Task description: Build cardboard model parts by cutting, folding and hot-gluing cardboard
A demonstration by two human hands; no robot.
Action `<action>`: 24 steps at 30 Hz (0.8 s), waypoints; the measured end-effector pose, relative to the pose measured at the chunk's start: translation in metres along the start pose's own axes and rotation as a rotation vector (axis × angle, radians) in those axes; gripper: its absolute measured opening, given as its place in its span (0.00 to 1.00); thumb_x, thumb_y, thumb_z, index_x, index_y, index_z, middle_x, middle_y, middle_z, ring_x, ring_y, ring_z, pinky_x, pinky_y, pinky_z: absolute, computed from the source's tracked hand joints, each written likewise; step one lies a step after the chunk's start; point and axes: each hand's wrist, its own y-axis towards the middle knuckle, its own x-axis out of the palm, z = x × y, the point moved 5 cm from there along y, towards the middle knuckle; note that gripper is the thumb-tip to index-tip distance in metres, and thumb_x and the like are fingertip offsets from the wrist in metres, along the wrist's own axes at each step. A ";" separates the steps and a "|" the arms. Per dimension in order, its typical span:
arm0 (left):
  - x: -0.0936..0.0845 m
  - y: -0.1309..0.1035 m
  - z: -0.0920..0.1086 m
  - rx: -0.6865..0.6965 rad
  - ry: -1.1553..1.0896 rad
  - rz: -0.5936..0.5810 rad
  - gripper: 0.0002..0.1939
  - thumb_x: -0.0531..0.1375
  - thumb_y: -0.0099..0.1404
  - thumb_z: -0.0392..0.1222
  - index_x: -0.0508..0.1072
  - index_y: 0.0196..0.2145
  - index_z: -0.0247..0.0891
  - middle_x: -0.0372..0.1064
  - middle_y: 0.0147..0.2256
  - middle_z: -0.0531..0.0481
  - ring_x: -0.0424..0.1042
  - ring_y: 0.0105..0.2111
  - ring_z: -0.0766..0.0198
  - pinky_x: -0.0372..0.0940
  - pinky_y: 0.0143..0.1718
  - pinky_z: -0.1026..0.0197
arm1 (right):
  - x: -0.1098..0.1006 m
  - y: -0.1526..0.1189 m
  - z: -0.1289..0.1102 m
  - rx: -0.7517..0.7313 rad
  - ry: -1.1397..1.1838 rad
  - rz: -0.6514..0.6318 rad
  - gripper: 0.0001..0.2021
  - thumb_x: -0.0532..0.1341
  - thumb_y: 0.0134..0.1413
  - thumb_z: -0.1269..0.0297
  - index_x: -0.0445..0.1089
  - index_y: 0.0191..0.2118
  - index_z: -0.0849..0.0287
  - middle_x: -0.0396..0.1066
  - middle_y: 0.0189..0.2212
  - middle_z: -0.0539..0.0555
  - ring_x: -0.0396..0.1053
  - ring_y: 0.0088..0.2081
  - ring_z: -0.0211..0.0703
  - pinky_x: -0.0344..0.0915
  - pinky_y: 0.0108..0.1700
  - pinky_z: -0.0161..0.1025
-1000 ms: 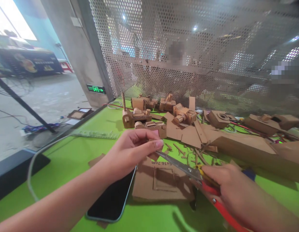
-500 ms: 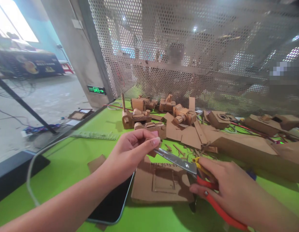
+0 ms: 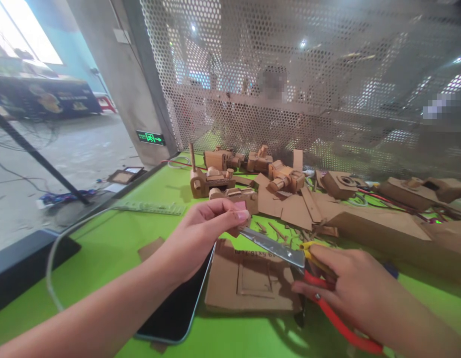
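1. Table (image 3: pixel 103 243): bright green top.
2. Near side: phone (image 3: pixel 178 313), partly hidden, face up, screen dark; just right of it, cardboard panel (image 3: pixel 252 301) bearing a rectangular outline and printed characters.
3. Left: clear ruler-like strip (image 3: pixel 151 208), flat; pale cable (image 3: pixel 53 253) curving toward the near side.
4. Far side: cluster of cardboard models (image 3: pixel 204 185), one with an upright rod; flat cardboard pieces (image 3: pixel 297 215) beside them.
5. Middle: cardboard slivers (image 3: pixel 278 230), scattered.
6. Right: long folded cardboard piece (image 3: pixel 383 238); further models (image 3: pixel 405 191) behind it.
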 end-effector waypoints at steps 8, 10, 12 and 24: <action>0.002 0.000 0.005 0.052 0.011 -0.010 0.17 0.84 0.55 0.50 0.84 0.26 0.39 0.77 0.29 0.53 0.72 0.26 0.68 0.68 0.29 0.65 | 0.002 0.000 -0.005 -0.012 0.065 -0.083 0.29 0.62 0.73 0.31 0.67 0.31 0.50 0.76 0.23 0.48 0.69 0.24 0.46 0.57 0.28 0.40; 0.002 0.000 0.005 0.047 0.013 -0.010 0.15 0.83 0.56 0.49 0.85 0.26 0.39 0.77 0.28 0.52 0.71 0.26 0.67 0.67 0.28 0.64 | 0.003 0.000 -0.005 -0.007 0.057 -0.080 0.30 0.61 0.72 0.29 0.68 0.30 0.51 0.76 0.23 0.49 0.69 0.24 0.47 0.57 0.28 0.40; 0.003 0.000 0.006 0.043 0.010 -0.010 0.14 0.83 0.56 0.49 0.86 0.26 0.40 0.77 0.28 0.52 0.71 0.25 0.67 0.66 0.27 0.64 | 0.003 0.000 -0.007 -0.029 0.055 -0.069 0.32 0.60 0.72 0.28 0.69 0.28 0.51 0.77 0.22 0.49 0.70 0.23 0.46 0.57 0.28 0.40; 0.006 -0.003 0.013 0.067 -0.019 -0.050 0.16 0.83 0.55 0.47 0.84 0.24 0.38 0.76 0.27 0.52 0.69 0.28 0.69 0.63 0.28 0.69 | -0.006 -0.006 -0.025 -0.290 -0.115 0.178 0.33 0.54 0.79 0.31 0.68 0.28 0.51 0.75 0.20 0.48 0.75 0.19 0.46 0.60 0.26 0.42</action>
